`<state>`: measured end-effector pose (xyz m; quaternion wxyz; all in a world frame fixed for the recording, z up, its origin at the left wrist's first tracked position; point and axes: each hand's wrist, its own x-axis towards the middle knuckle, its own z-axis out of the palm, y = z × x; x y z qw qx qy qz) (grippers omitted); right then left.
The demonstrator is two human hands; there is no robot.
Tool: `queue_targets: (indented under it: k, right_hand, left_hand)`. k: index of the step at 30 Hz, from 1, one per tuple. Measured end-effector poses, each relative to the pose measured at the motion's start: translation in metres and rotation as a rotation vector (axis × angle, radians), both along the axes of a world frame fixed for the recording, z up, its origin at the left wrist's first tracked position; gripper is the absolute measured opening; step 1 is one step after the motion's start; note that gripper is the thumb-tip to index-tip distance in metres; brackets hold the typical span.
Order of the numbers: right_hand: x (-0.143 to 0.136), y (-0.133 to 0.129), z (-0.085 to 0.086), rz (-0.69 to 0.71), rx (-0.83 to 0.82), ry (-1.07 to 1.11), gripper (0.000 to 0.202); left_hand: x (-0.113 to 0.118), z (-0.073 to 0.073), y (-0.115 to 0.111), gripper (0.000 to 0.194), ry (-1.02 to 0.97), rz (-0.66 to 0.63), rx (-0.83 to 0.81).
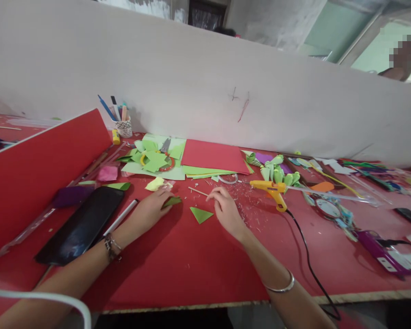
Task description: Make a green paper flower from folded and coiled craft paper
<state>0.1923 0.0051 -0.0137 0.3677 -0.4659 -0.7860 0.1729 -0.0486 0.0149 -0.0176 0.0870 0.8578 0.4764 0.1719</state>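
My left hand (152, 208) is closed at the fingertips on a small folded piece of green paper (173, 201), just above the red tabletop. My right hand (228, 212) pinches the near end of a thin wooden stick (197, 191), which points away to the left. Between the hands a green paper triangle (201, 215) lies flat on the table. Crumpled pale yellow paper (155, 183) sits just beyond my left fingers. A white marker (121, 217) lies beside my left forearm.
A yellow glue gun (272, 188) with a black cord lies to the right, near rolled green paper pieces (277, 172). Behind are red sheets (214, 155) and scissors (165, 146) among green cut-outs. A black phone-like slab (84, 224) and red board (48, 178) stand left; a purple power strip (380, 256) right.
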Motion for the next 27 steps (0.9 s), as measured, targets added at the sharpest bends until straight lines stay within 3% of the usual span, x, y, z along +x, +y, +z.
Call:
queue_targets:
  k: [4, 8, 11, 15, 19, 23, 27]
  right_hand:
    - [0.001, 0.000, 0.000, 0.001, 0.000, -0.001, 0.035]
    - [0.001, 0.000, -0.001, 0.012, -0.006, 0.002, 0.035]
    - [0.001, 0.001, -0.002, 0.008, -0.013, 0.001, 0.034]
    - [0.003, 0.002, -0.003, 0.010, -0.016, -0.007, 0.034]
    - [0.002, 0.002, -0.003, 0.022, -0.028, -0.013, 0.031]
    - [0.000, 0.000, -0.001, 0.026, -0.041, -0.002, 0.027]
    - [-0.001, -0.001, 0.000, 0.035, -0.047, -0.020, 0.023]
  left_hand:
    - [0.006, 0.008, -0.003, 0.018, 0.066, -0.033, 0.105]
    - [0.014, 0.016, -0.002, 0.018, 0.266, -0.050, 0.223]
    - [0.021, 0.015, 0.004, 0.019, 0.369, -0.081, 0.241]
    - [0.023, 0.013, 0.007, 0.021, 0.342, -0.142, 0.205]
    - [0.011, 0.020, 0.008, 0.025, 0.235, -0.163, 0.172]
    - [-0.013, 0.022, 0.023, 0.027, 0.112, -0.018, 0.200]
    - [-0.028, 0.011, 0.038, 0.041, 0.181, -0.122, 0.099]
